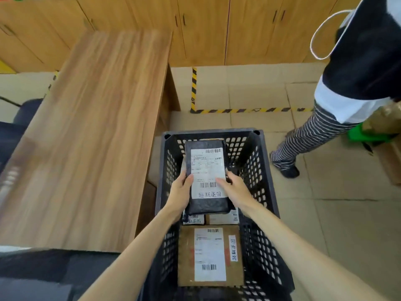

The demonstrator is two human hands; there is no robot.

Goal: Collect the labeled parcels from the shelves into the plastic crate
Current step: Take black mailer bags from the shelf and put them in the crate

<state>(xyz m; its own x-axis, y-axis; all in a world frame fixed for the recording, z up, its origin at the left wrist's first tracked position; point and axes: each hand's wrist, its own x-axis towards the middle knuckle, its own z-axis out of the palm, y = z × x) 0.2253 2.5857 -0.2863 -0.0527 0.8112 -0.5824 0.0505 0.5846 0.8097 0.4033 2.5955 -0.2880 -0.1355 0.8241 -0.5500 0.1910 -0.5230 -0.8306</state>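
Black parcel [207, 177], clamped in the fingers of left hand [181, 190] and right hand [235, 189], hangs over crate [260, 161]; cardboard parcel [209, 255] below fingers already in; shelves unseen.

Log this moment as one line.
step: loading | left hand, right hand: both hold black parcel over plastic crate | inside: brown box, label up | nearby: wooden desk, standing person
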